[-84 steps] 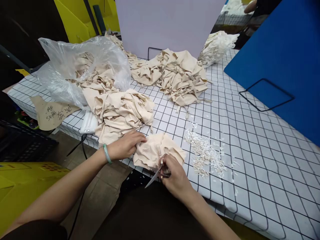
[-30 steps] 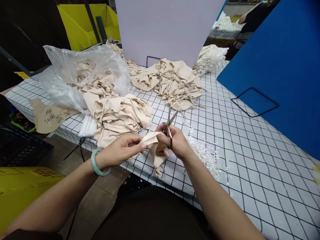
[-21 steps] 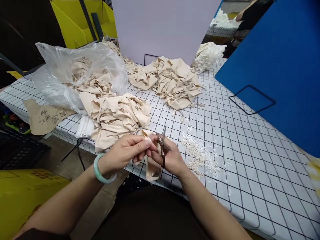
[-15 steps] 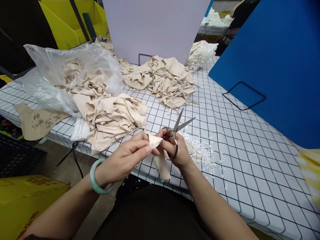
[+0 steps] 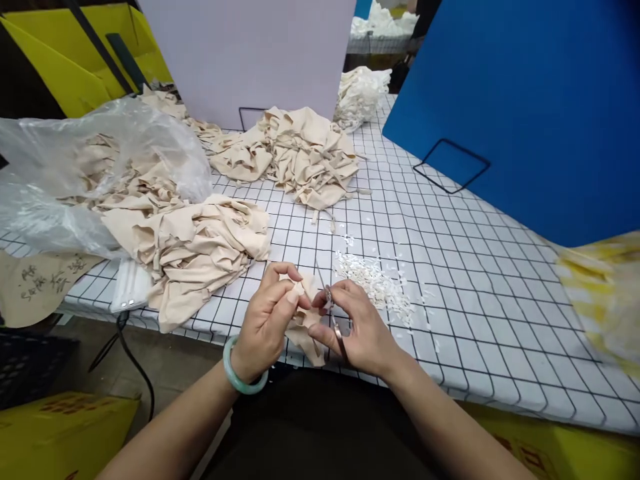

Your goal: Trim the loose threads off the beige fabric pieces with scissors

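My left hand [image 5: 270,313], with a green bangle [image 5: 244,381] at the wrist, pinches a beige fabric piece [image 5: 309,340] that hangs just past the table's front edge. My right hand [image 5: 357,327] has its thumb and fingers in the handles of a pair of scissors [image 5: 338,337]; the blades point away from me and are partly hidden behind the fingers and cloth. Beyond my right hand lies a scatter of small white and beige snippets [image 5: 375,280]. A heap of beige fabric pieces [image 5: 205,243] lies to the left of my hands, and another beige heap [image 5: 310,157] sits farther back.
A clear plastic bag [image 5: 175,140] of beige fabric stands at the left. A white power strip [image 5: 131,287] with a black cable sits at the front edge. Lilac [image 5: 250,60] and blue boards [image 5: 520,120] stand on the checked tablecloth [image 5: 480,293]. A yellow bin [image 5: 65,427] is below.
My view has swung to the right. The scissors, whose blades stood spread and pointed up, are now turned lower beside the cloth. My left hand has changed its pinch on the fabric piece.
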`<state>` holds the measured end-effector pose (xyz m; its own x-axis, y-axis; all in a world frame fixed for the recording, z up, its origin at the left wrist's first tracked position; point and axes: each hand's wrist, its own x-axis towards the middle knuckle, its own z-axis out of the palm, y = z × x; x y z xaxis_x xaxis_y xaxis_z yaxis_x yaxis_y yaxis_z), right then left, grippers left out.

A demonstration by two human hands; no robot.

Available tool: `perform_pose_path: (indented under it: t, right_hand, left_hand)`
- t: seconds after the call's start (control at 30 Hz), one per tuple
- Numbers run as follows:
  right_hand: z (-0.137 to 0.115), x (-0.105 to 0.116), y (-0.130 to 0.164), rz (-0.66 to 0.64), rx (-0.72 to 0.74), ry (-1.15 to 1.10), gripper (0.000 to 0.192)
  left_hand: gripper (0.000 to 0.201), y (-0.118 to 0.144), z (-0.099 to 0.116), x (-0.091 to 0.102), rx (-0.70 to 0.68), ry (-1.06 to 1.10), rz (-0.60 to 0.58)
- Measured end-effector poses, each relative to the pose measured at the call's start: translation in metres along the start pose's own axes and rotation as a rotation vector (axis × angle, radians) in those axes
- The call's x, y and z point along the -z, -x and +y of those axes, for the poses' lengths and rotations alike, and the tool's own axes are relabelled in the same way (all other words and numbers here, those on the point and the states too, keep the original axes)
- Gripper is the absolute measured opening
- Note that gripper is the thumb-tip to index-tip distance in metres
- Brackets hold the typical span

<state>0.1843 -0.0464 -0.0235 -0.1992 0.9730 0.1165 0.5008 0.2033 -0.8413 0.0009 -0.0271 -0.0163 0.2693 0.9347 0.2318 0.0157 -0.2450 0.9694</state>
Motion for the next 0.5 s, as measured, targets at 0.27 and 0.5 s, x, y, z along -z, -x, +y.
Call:
perform_pose_path:
  t: [0.27,0.5]
  right_hand:
    - [0.006,0.013,0.024,0.074,0.037,0.196,0.05]
    - [0.013,0.014,0.028,0.059,0.038,0.165,0.052]
  left_hand:
    - [0.03,0.0,-0.007,-0.024,-0.077,-0.049,-0.127]
    - [0.033,-0.001,-0.005,-0.027,-0.045,-0.115,-0.181]
